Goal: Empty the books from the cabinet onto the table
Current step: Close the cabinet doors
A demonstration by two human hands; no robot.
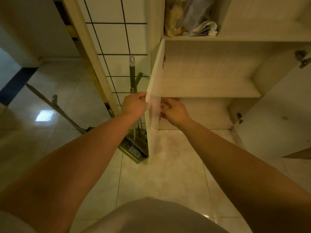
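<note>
— Head view, item one: cabinet [210, 68], both doors swung out. What's listed inside?

— Books [193, 17], in the top compartment, well above both hands: a leaning bundle of thin, soft-covered volumes and loose sheets. The two shelves below them show nothing.

— Handling?

— Light and floppy, I'd judge, liable to fan out and slide. Best clamped across the spines, whole bundle at once, with a palm underneath.

— Hands?

— Left hand [133, 105] pinches the edge of the left door [154, 91]; right hand [175, 110], fingers curled, is at that door's inner face, but I cannot tell whether it grips anything.

— Markings?

— No brand or lettering readable; the covers are too blurred.

— Other stock?

— Mop [133, 78] left of the cabinet.
</note>
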